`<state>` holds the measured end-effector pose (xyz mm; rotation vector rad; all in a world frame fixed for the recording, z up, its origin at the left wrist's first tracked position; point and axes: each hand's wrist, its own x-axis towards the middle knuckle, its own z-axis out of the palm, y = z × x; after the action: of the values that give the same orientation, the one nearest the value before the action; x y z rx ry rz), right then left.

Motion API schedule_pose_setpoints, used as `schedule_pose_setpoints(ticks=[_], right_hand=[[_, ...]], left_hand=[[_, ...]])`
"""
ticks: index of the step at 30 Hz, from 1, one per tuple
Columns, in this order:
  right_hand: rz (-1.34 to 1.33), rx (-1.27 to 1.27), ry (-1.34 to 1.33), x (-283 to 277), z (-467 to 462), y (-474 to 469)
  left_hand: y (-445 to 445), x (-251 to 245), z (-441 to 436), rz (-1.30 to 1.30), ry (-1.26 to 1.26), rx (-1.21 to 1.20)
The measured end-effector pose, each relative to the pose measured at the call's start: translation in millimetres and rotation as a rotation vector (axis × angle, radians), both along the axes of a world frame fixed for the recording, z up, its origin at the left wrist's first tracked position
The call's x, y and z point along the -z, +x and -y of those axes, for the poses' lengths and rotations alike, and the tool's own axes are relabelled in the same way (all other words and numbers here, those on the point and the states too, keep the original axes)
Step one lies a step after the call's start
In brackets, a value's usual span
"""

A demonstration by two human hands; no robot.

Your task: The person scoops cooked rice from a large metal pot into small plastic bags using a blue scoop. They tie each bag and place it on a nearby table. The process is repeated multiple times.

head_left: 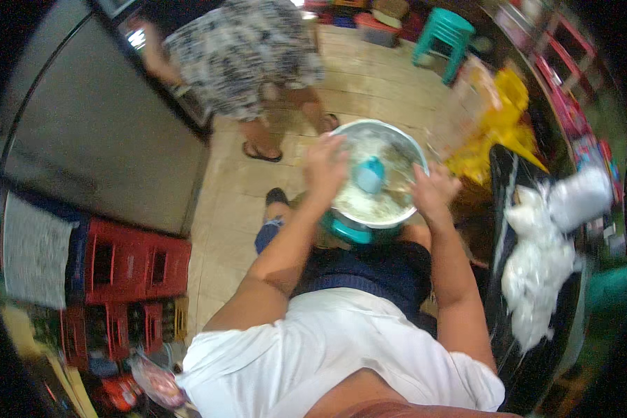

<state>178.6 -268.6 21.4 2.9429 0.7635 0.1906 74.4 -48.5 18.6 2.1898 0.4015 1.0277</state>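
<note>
A round metal pot [420, 149] is held level in front of my lap, between both hands. My left hand [325, 166] grips its left rim, fingers blurred. On the opposite side my right hand [434, 189] has hold of the rim with the thumb over the edge. Inside lies a pale, whitish mass [358, 202], too blurred to name. A light-blue plastic cup or scoop [370, 176] rests in the middle of it. Below the pot's near side shows the edge of a teal plastic object [351, 231], mostly hidden.
Another person [245, 57] in a patterned garment bends at the upper left. Red plastic crates [136, 261] are stacked at left beside a large grey panel [109, 130]. White plastic bags [541, 271] lie at right, near a yellow bag [501, 125]. Stacked teal stools [446, 36] stand beyond.
</note>
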Motion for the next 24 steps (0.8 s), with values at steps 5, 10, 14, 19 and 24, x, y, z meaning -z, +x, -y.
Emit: schedule_pose_setpoints(ticks=[5, 10, 14, 19, 24], right_hand=[[-0.103, -0.297, -0.017, -10.3, -42.7, 23.4], [-0.226, -0.497, 0.153, 2.7, -72.8, 47.3], [-0.192, -0.671, -0.228, -7.5, -94.8, 40.4], [-0.289, -0.716, -0.071, 1.3, -76.9, 47.1], [-1.104, -0.213, 0.938, 5.0, -21.4, 73.8]], left_hand=[[-92.0, 99.1, -62.1, -0.257, -0.472, -0.095], [-167.8, 108.7, -51.1, -0.507, -0.515, -0.313], [-203.8, 160.7, -55.3, -0.695, -0.132, -0.261], [-194.1, 177.3, -55.5, -0.61, -0.155, -0.185], [-188.1, 202.8, -64.9, -0.56, -0.163, -0.126]])
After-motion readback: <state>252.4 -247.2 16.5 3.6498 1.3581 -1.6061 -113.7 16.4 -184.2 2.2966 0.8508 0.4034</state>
